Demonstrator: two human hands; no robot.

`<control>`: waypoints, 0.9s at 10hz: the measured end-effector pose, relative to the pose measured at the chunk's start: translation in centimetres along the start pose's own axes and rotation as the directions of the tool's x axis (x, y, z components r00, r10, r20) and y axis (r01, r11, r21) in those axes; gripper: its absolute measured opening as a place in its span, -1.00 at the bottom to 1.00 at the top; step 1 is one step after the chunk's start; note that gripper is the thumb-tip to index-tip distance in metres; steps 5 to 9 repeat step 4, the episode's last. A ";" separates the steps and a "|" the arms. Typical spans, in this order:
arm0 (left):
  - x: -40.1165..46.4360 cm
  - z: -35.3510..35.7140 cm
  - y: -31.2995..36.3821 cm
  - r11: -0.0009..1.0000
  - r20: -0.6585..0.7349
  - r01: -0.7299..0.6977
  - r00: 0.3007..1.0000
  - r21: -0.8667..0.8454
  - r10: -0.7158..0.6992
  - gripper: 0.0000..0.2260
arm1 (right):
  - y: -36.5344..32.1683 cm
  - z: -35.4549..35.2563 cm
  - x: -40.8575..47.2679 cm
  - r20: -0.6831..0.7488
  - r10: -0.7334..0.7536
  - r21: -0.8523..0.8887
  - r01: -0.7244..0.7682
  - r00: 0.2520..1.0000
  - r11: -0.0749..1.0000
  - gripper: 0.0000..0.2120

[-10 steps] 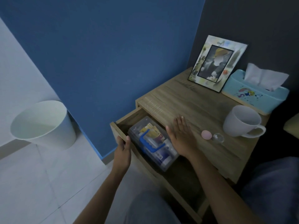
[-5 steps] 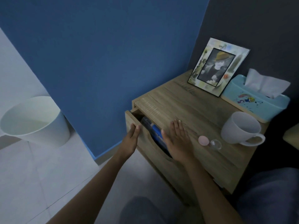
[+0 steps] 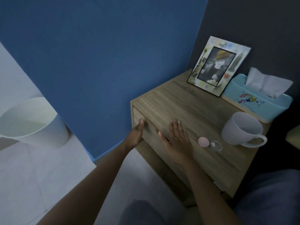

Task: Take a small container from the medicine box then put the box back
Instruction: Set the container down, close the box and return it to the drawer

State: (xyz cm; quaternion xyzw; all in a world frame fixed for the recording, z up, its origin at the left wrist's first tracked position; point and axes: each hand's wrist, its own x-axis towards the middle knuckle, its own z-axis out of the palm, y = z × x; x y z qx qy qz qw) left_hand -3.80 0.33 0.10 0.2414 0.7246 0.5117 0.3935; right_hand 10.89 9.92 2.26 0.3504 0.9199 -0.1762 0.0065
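Observation:
The wooden nightstand's drawer (image 3: 152,135) is pushed in flush, so the medicine box inside is hidden. My left hand (image 3: 137,134) presses flat against the drawer front, fingers straight. My right hand (image 3: 176,138) rests palm down on the nightstand top (image 3: 186,104), over its front edge, fingers apart and holding nothing. Just right of that hand lie a small pink lid (image 3: 203,141) and a small clear round container (image 3: 215,146), side by side on the top.
A white mug (image 3: 241,129) stands right of the container. Behind it are a light blue tissue box (image 3: 256,101) and a picture frame (image 3: 217,65) leaning on the dark wall. A white bin (image 3: 30,122) stands on the tiled floor at left.
The drawer with the medicine box went from open to fully closed, pushed in by my left hand. My right hand stayed on the top edge.

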 end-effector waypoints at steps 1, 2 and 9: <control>0.4 -0.3 0.3 0.999 0.062 -0.008 0.998 0.036 0.005 -0.40 | 0.1 -0.1 0.0 0.009 -0.006 -0.014 0.007 1.000 1.000 0.02; 0.3 -0.9 0.4 0.994 0.097 -0.004 0.995 0.111 -0.007 -0.39 | 0.3 -0.1 0.1 0.021 0.000 -0.021 0.000 1.000 1.000 -0.15; -1.8 -2.5 0.4 0.848 0.003 0.012 1.000 0.530 -0.016 -0.45 | -0.1 -1.1 0.4 0.082 0.038 0.052 -0.043 0.996 0.998 -0.24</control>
